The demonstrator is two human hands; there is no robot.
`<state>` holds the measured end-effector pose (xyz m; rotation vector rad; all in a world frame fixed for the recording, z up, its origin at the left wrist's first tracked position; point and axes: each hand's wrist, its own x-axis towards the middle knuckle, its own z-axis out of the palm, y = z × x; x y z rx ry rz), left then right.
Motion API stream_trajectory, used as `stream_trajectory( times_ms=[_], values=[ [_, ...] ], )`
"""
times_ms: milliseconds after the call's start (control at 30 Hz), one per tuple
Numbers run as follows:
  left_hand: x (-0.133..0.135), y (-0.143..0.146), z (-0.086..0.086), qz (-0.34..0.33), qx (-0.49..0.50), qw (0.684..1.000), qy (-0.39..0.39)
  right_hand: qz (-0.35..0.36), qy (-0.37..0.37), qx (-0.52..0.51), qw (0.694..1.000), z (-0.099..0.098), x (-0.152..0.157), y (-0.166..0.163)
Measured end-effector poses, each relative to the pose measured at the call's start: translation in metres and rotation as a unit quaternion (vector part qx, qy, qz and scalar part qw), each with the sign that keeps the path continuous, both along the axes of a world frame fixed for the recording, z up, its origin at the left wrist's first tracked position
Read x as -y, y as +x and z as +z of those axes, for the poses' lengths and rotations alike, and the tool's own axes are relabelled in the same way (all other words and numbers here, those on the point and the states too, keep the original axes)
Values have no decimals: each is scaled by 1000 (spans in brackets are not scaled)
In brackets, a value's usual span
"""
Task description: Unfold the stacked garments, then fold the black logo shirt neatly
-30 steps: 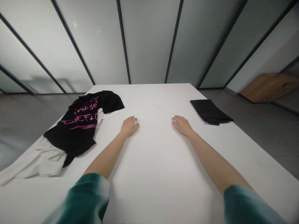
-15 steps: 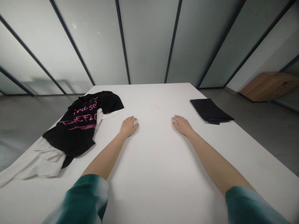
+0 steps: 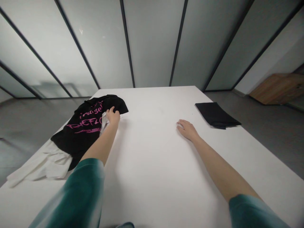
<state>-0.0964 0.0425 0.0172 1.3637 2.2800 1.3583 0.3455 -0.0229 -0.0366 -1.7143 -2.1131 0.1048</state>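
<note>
A crumpled black T-shirt [image 3: 85,126] with pink lettering lies at the left of the white table [image 3: 156,164], on top of a white garment [image 3: 45,163]. My left hand [image 3: 113,116] has reached the shirt's right edge, and its fingers curl closed on the black cloth there. My right hand [image 3: 187,129] lies flat on the bare tabletop with the fingers stretched out and nothing in it. Both arms wear green and white sleeves.
A folded black cloth [image 3: 216,115] lies at the table's far right edge. Frosted glass panels with dark frames stand behind the table. A wooden cabinet [image 3: 275,88] sits on the grey floor at the far right.
My left hand left the tabletop, moved left and away, and closed on the black T-shirt's edge. The right hand stayed put. The view shifted slightly.
</note>
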Motion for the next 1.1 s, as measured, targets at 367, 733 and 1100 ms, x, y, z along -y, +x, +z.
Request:
stream_trajectory(
  times_ms=[367,733,1100],
  values=[
    [-23,-7,45,-49,-57,997,-33,-16,-6,-27,1000,3,0,-3],
    [73,176,50,-665,161,727,-59,107,54,-130,984,16,16,-22],
    [74,75,32,-366,-39,930,-2,5,75,-319,945,14,1,-20]
  ],
)
